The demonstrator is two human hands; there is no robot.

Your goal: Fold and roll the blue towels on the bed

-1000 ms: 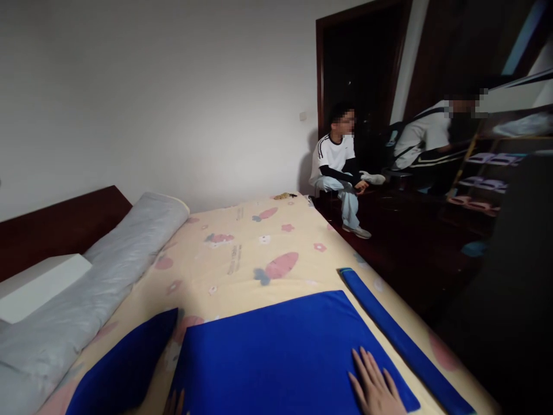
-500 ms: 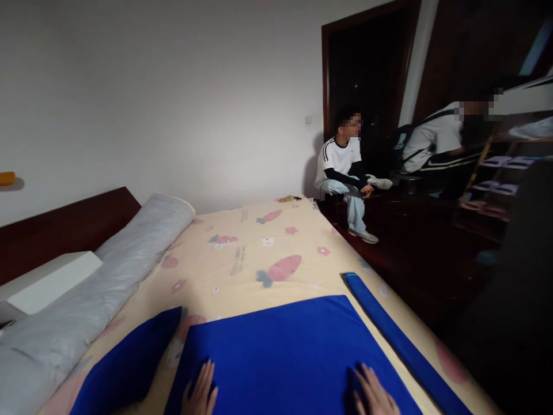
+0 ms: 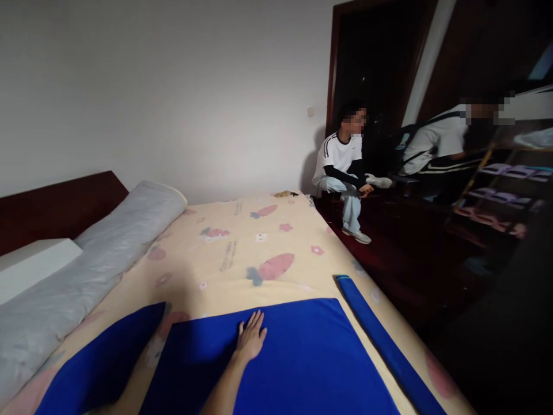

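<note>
My left hand [image 3: 252, 336] lies palm down on a blue cloth [image 3: 298, 357], close to its far edge, with the fingers stretched out and nothing held. The forearm comes up from the bottom of the view. My right hand is out of view. The cloth is spread flat on a bed [image 3: 207, 248] with a cream sheet printed with pink shapes. To its left is a separate dark blue piece of cloth [image 3: 103, 357] with a curved edge. Along its right side runs a long, narrow blue strip [image 3: 384, 340], which looks folded.
A grey bolster-like roll [image 3: 116, 248] and a white box [image 3: 38, 262] lie by the brown headboard [image 3: 64, 207]. Beyond the bed, one person [image 3: 343, 167] sits and another [image 3: 436, 141] leans toward a rack of slippers [image 3: 496, 196].
My left hand has slid forward and right to near the cloth's far edge. My right hand has left the view. The camera view has shifted slightly.
</note>
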